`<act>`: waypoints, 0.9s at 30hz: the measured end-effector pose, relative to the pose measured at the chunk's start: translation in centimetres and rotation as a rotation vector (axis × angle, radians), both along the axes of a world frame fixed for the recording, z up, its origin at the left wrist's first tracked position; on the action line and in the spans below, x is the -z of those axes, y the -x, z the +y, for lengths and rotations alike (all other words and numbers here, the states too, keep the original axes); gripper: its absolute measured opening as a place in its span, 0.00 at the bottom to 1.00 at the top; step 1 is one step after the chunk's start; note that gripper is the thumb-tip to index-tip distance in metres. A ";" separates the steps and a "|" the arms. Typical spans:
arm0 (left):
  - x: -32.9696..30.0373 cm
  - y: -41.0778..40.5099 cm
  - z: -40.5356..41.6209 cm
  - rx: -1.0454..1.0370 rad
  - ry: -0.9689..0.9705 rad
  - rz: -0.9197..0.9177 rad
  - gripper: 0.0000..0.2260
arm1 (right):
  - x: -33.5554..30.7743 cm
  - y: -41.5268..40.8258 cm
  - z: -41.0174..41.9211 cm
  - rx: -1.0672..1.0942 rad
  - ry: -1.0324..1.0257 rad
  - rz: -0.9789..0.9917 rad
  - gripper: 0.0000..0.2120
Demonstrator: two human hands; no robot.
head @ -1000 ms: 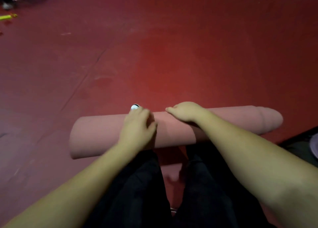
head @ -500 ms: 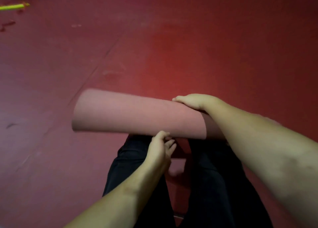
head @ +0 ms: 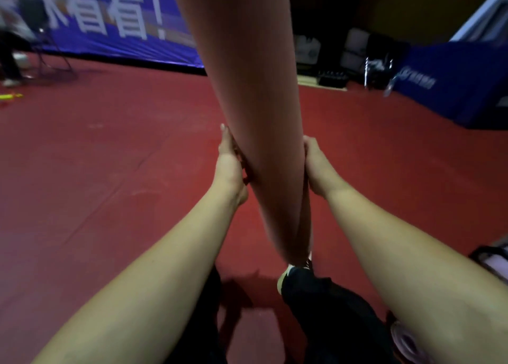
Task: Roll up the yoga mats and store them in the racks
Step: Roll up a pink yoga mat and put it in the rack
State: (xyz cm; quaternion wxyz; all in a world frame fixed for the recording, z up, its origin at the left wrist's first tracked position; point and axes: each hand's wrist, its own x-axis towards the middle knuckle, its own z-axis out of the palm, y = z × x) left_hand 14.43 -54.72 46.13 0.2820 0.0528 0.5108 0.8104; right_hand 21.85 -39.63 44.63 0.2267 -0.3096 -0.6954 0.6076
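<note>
Your rolled mat (head: 247, 94) now stands upright, swung up from lying crosswise. Your left hand (head: 229, 160) and right hand (head: 316, 166) grip its sides above the red floor (head: 110, 171).

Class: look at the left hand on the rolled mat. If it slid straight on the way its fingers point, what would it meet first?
The left hand points up along the side of the rolled mat. Going on, it would probably meet only more of that mat's surface; beyond that lies open air before the far blue banner, though depth is unclear.
</note>
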 end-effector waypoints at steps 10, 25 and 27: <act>7.9 -4.1 0.4 0.074 0.110 -0.095 0.20 | 11.0 -5.8 -2.6 0.064 0.139 -0.133 0.13; 13.5 -7.1 -2.2 0.148 0.159 -0.081 0.18 | 12.0 -7.9 -5.4 0.135 0.531 0.195 0.20; 12.7 -6.7 -1.6 0.058 0.100 -0.106 0.21 | 11.2 -7.8 -5.1 0.157 0.482 0.256 0.19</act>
